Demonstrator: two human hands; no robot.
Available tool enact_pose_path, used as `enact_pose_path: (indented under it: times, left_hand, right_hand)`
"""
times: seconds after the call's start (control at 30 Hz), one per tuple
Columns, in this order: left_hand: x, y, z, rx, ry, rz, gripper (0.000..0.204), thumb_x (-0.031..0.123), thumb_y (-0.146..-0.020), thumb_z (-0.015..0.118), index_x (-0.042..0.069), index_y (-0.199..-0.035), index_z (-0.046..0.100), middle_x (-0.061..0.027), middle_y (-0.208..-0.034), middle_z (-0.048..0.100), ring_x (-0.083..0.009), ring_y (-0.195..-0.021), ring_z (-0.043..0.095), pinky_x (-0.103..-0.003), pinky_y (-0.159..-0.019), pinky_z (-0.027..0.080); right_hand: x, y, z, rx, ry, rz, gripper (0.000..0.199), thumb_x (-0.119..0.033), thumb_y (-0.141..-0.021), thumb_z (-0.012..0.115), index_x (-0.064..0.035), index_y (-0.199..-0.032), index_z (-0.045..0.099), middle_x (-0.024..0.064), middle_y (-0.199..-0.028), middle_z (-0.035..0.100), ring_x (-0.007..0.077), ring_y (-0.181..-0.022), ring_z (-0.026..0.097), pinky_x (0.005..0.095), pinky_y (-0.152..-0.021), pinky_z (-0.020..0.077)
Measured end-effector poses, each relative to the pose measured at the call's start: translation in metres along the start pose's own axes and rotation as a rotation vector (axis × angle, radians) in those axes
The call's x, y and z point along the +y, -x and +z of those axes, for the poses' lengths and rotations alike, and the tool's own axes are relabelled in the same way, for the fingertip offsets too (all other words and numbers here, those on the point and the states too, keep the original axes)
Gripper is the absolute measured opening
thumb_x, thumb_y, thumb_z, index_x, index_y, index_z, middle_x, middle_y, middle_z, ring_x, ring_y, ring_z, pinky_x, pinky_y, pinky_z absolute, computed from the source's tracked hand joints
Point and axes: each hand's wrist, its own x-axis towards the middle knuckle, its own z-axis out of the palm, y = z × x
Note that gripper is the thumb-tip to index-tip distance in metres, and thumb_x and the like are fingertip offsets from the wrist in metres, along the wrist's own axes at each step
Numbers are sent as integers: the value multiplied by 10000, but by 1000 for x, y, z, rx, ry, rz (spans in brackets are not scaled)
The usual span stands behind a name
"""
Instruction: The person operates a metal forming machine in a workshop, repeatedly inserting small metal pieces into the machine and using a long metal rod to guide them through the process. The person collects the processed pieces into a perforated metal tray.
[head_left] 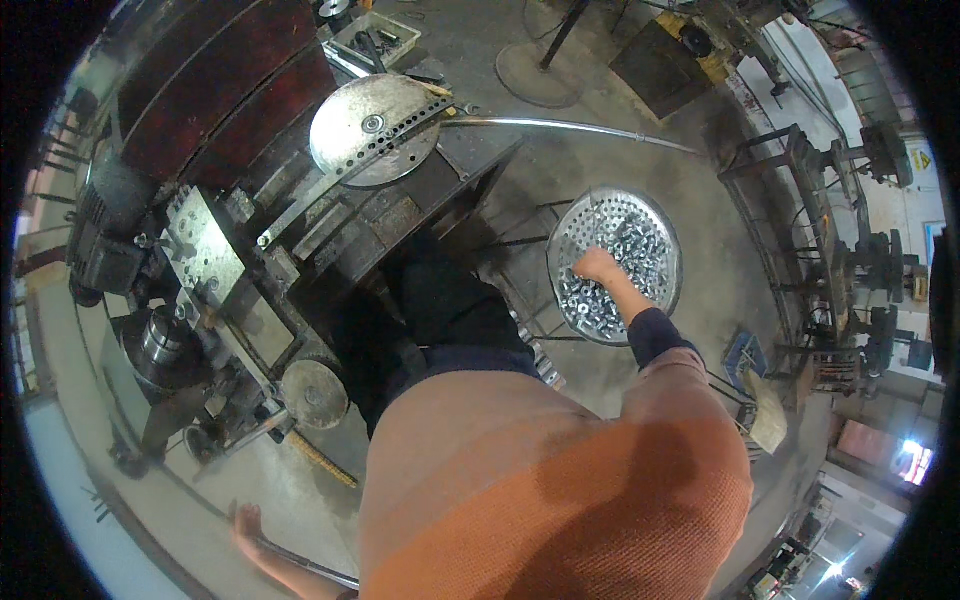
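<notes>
My right hand (597,265) reaches into a round, perforated metal basin (664,215), its fingers curled together over a heap of small shiny cylindrical metal parts (638,250). What those fingers hold, if anything, is hidden. Far off at the lower left, my left hand (246,522) is out beside the machine, near a thin metal rod (308,566) that runs along my forearm. Its fingers are small and blurred, so their grip cannot be made out. Between the hands stands the lathe-like machine, with a shiny cylindrical chuck (163,336) and a flat metal block (205,245).
A large metal disc (345,115) lies on the machine bench with a perforated bar (390,137) across it. A long bright rod (570,125) sticks out to the right. The basin rests on a thin-legged stand (530,240). Machine racks (800,190) line the right side.
</notes>
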Motion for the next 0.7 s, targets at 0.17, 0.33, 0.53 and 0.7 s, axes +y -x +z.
enact_pose_path:
  times: [0.17,0.33,0.53,0.7]
  left_hand:
    - [13,8,24,-14,-32,57,431,242,-853,589,57,-1227,479,-58,-884,615,-168,-745,594,-317,-801,484]
    - [8,20,28,-42,-2,70,453,264,-856,594,48,-1234,469,-52,-886,614,-169,-773,593,-315,-808,474]
    - [19,13,37,-55,-7,99,480,265,-850,602,38,-1245,454,-50,-870,604,-172,-765,590,-326,-792,481]
    - [-5,3,3,-45,19,62,464,266,-835,624,36,-1211,478,-47,-853,596,-176,-755,587,-336,-744,485]
  right_hand:
    - [21,-33,44,86,-47,112,285,-326,-733,509,-149,-862,692,107,-958,649,282,-951,586,369,-832,473]
    - [10,1,33,12,-2,18,257,-281,-721,518,-99,-768,693,101,-992,644,271,-945,592,325,-815,475]
    - [34,-34,125,508,-4,12,100,-176,-648,553,-161,-595,636,44,-665,628,259,-649,622,378,-592,495]
    - [31,-58,123,436,-183,163,123,-221,-658,568,-128,-601,623,89,-649,613,276,-650,612,404,-579,476]
